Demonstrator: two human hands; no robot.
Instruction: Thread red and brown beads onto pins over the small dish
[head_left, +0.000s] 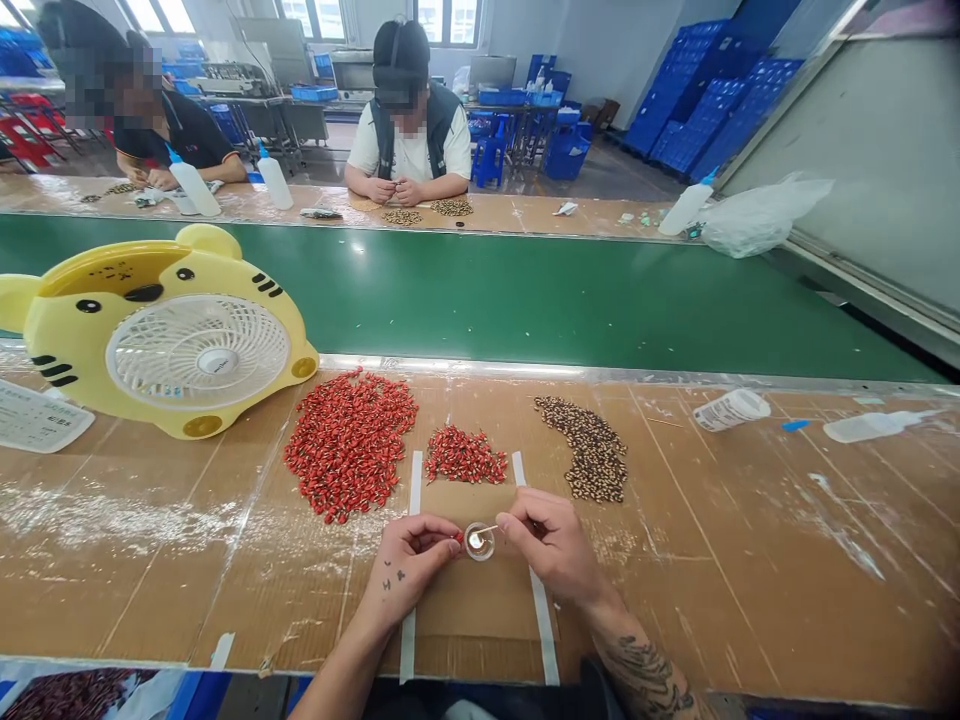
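Observation:
My left hand (420, 558) pinches a small red piece (458, 538) beside the left rim of a little clear dish (480, 552). My right hand (551, 540) is closed on a thin stick (489, 528), whose tip reaches into the white stuff in the dish. Both hands are over a taped cardboard sheet (480, 610). Just beyond it lies a small heap of red pieces (463, 455), with a larger red heap (351, 445) to its left. A curved pile of dark brown and tan pieces (589, 450) lies to the right.
A yellow animal-faced fan (169, 335) stands at the left. On the right are a white tub (731, 410) and a squeeze bottle (870, 427) lying down. Beyond the green belt (510, 290), two people sit at the far table, where several white bottles (275, 182) stand.

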